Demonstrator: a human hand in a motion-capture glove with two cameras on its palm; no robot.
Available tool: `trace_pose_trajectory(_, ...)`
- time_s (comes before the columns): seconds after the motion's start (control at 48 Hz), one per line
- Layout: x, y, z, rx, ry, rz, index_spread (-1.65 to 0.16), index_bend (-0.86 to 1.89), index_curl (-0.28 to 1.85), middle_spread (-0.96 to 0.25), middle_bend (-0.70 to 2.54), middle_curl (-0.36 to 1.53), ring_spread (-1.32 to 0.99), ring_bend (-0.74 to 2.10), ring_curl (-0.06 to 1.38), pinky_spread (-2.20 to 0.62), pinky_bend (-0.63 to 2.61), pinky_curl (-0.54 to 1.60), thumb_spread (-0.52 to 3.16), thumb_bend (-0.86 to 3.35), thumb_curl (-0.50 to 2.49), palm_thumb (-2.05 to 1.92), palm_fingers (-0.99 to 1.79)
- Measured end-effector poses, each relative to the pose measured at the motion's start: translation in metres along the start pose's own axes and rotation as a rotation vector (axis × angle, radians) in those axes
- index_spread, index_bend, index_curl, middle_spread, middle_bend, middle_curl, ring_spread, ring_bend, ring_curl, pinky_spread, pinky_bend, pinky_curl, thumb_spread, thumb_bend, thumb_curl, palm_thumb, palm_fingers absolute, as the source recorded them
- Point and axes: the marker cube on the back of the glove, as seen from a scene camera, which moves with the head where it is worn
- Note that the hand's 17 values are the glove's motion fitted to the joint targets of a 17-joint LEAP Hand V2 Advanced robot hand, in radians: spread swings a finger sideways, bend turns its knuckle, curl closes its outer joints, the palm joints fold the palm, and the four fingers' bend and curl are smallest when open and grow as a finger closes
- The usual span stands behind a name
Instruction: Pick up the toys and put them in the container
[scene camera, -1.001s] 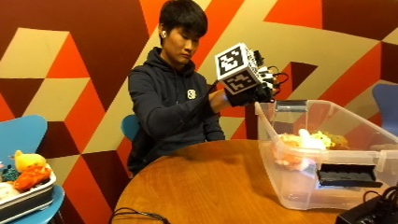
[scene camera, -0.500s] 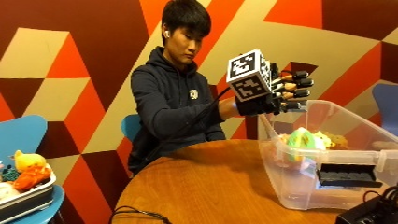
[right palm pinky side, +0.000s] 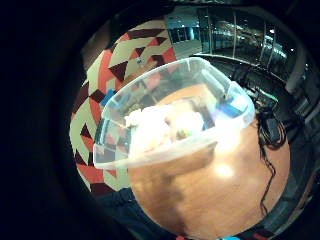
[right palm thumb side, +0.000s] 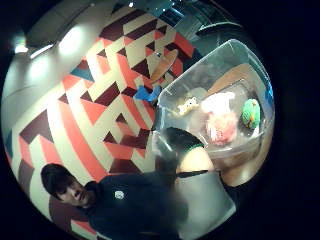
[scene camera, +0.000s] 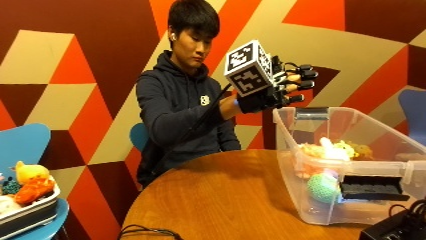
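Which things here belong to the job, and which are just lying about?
Job:
- clear plastic container on the round wooden table
- green knitted ball toy inside it
- plush toys in the grey tray
- black-gloved right hand, grip open

Lying about:
- black device
- blue chair

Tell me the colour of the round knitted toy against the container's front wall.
Green; the round knitted toy shows best in the outside view, inside the clear plastic container.

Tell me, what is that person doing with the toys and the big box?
A person at a round wooden table is putting soft toys into a clear plastic container. The gloved right hand is raised beside the container, fingers spread, holding nothing. More toys wait in a tray on a blue chair.
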Motion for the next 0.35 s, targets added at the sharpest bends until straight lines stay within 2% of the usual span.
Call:
trace_pose_trajectory(0.188,-0.01,0.032,-0.023,0.035,0.052,-0.028,-0.27,0.27,0.46,0.01,0.23,0.38,-0.01,0.09,0.16,0.02,0.45,0.31,1.2,0.0,0.48,0.23,-0.07)
trace_pose_trajectory(0.354,-0.01,0.054,-0.051,0.058,0.118,-0.027,-0.26,0.36,0.49,0.0,0.26,0.4,-0.01,0.09,0.12,0.03,0.44,0.31,1.23,-0.01,0.45,0.25,-0.05)
